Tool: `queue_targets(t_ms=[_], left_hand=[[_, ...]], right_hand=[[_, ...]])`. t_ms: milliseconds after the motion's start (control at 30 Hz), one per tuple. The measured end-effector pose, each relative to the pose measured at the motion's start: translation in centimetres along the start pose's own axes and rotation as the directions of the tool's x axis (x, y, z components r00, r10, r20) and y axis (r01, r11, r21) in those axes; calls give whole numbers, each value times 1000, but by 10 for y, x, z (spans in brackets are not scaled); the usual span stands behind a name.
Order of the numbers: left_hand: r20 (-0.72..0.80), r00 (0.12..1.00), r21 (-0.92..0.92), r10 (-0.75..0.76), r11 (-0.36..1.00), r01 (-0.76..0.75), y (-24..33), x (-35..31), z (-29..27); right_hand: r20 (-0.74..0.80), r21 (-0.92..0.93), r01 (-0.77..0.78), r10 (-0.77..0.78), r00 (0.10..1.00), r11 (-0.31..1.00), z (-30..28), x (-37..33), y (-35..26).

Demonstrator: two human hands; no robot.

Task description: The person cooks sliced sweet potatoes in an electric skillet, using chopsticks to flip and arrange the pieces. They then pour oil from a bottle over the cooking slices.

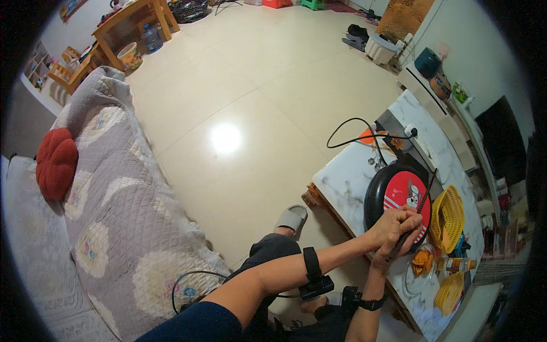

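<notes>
Over the low marble-topped table (336, 174), my two hands are close together above a black round pan (373, 196). My left hand (396, 228) is closed at the upper part of a thin dark stick (427, 191), which points up and away past the fingers. My right hand (399, 251) is wrapped round the lower part of the same stick, just below the left. Whether it is one stick or a pair, I cannot tell. A red round disc (407, 185) with a cartoon animal on it lies over the pan, partly hidden by my hands.
Right of the pan stand a yellow basket (453, 214), orange food in a clear container (423, 261), a bottle (458, 264) and another yellow basket (450, 293). A black cable (336, 128) loops over the table's far edge to a power strip (424, 148). A quilted sofa (154, 228) stands left.
</notes>
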State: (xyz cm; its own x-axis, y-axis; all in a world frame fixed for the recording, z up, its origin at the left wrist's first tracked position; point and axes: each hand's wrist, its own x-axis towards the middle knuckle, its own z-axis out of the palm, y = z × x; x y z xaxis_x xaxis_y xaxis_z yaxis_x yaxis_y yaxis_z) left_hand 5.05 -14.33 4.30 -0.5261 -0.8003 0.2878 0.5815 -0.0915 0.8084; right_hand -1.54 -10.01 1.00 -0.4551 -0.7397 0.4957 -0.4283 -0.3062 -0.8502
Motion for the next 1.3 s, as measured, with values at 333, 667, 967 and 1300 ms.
queue_targets(t_ms=[333,667,967,1300], left_hand=[[107,994,51,-29,998,24,-12,-1,25],[243,969,189,46,978,-94,-36,-4,48],[452,877,243,164,923,-298,-38,-9,50],[278,937,330,-209,937,111,-46,-27,62]], right_hand=[[-71,-158,79,-91,993,984,-19,-10,-41],[-103,-178,-34,15,995,984,-50,-21,-54],[-136,-192,-52,26,990,980,-76,-35,-41],[-46,-337,72,-93,995,939,-97,-45,-39]])
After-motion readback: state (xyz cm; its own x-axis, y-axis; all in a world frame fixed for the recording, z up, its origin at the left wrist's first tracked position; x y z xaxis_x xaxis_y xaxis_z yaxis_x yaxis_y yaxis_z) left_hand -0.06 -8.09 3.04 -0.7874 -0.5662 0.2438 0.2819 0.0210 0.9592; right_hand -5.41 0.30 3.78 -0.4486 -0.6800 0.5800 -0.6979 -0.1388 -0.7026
